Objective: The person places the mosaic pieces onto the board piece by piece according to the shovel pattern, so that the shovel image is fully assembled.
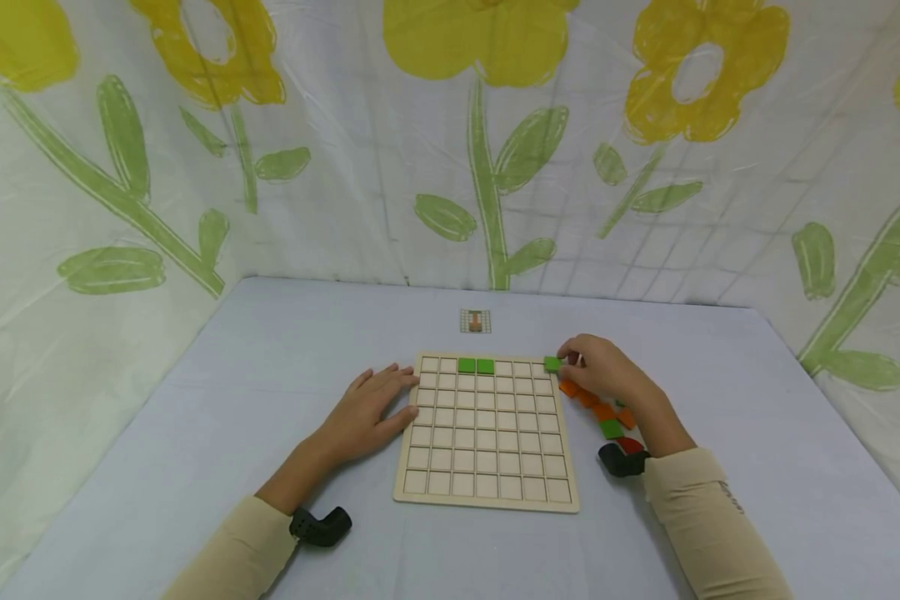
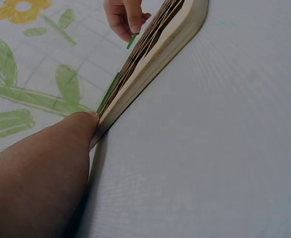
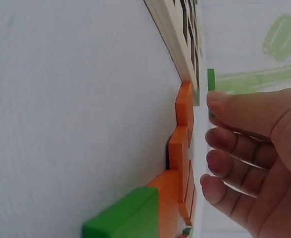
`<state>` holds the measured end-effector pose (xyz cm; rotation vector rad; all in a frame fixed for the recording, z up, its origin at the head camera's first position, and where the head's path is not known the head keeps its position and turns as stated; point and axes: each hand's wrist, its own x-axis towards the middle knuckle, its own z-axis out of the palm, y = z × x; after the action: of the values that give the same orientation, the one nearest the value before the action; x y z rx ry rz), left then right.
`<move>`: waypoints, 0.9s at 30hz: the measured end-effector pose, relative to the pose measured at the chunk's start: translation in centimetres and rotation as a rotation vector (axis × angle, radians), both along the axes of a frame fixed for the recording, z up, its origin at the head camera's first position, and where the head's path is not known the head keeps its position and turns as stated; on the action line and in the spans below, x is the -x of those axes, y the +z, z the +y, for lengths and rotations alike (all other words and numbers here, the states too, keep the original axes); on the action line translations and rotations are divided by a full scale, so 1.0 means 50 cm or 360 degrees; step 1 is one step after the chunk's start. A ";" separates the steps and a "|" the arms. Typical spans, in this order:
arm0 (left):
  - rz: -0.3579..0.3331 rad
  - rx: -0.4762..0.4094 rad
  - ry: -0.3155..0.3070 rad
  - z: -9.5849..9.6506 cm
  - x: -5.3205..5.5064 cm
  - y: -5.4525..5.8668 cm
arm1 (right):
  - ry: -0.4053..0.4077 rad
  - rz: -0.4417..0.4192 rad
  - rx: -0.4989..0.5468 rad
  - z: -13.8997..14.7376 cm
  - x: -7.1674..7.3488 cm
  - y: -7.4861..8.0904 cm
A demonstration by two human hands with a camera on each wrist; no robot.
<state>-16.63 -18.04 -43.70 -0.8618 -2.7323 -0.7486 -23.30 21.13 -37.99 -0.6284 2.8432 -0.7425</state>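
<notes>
Right fingers (image 3: 225, 141): pinching square green tile (image 1: 552, 364) | left fingers (image 1: 392, 386): straight, touching wooden grid board (image 1: 486, 461)

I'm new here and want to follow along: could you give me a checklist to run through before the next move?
1. Green tile held: ok, pinched in the right grip at the board's far right corner.
2. Green tile let go in a square: not ok, it is in the fingers.
3. Board steadied: ok, the left grip touches its left edge.
4. Laid tiles seated: ok, two green ones side by side in the far row.
5. Loose tiles near: ok, right of the board.
6. Card's fine detail: cannot tell, too small.
</notes>
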 end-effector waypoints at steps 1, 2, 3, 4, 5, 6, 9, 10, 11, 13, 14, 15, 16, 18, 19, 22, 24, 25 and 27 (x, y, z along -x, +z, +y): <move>-0.0003 -0.0001 -0.0002 0.000 0.000 0.001 | 0.0001 0.0007 -0.0003 -0.002 0.000 0.000; -0.0001 0.0000 -0.0002 0.000 0.000 0.000 | 0.0004 0.0014 -0.0005 -0.004 0.001 0.000; -0.0001 0.0001 -0.0002 0.000 0.000 0.000 | 0.0011 0.0021 -0.0004 -0.006 0.002 0.000; 0.0001 0.0003 -0.0002 -0.001 0.001 0.000 | 0.0017 0.0029 -0.0006 -0.008 0.003 -0.001; 0.0004 0.0005 -0.0002 -0.001 0.001 -0.001 | 0.0020 0.0032 -0.0001 -0.010 0.003 -0.001; 0.0008 0.0007 -0.0002 -0.001 0.002 -0.002 | 0.0022 0.0033 0.0007 -0.012 0.004 -0.001; 0.0007 0.0006 -0.0004 -0.001 0.001 -0.001 | 0.0031 0.0030 0.0021 -0.021 0.004 -0.001; 0.0007 0.0003 -0.0006 -0.001 0.001 0.000 | 0.0030 0.0024 0.0024 -0.023 0.004 -0.001; 0.0004 0.0001 -0.0006 -0.001 0.001 0.001 | 0.0028 0.0014 0.0031 -0.026 0.004 -0.001; 0.0002 0.0001 -0.0006 0.000 0.000 0.001 | 0.0028 0.0007 0.0030 -0.032 0.005 -0.002; -0.0003 -0.0002 -0.0006 0.000 0.000 0.002 | 0.0025 0.0005 0.0032 -0.035 0.005 -0.003; -0.0006 -0.0002 -0.0004 0.000 -0.001 0.002 | 0.0021 0.0000 0.0035 -0.037 0.006 -0.004; -0.0008 -0.0004 -0.0004 0.000 -0.001 0.002 | 0.0021 0.0002 0.0034 -0.039 0.007 -0.005; -0.0010 -0.0004 -0.0002 0.000 -0.001 0.002 | 0.0025 0.0007 0.0037 -0.042 0.008 -0.007; -0.0013 -0.0008 -0.0002 0.001 -0.001 0.003 | 0.0029 0.0012 0.0040 -0.044 0.009 -0.008; -0.0005 -0.0007 -0.0001 0.000 0.000 0.001 | 0.0051 0.0027 0.0047 -0.049 0.011 -0.009; 0.0003 -0.0005 -0.0002 0.000 0.000 0.000 | 0.0066 0.0037 0.0053 -0.052 0.011 -0.010; 0.0003 -0.0005 -0.0002 0.000 0.000 0.000 | 0.0074 0.0043 0.0052 -0.054 0.011 -0.010; 0.0001 -0.0007 -0.0004 -0.001 -0.001 0.001 | 0.0091 0.0045 0.0055 -0.056 0.011 -0.011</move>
<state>-16.60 -18.07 -43.65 -0.8647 -2.7283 -0.7543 -23.85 18.32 -38.53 -0.7282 2.8304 -0.7814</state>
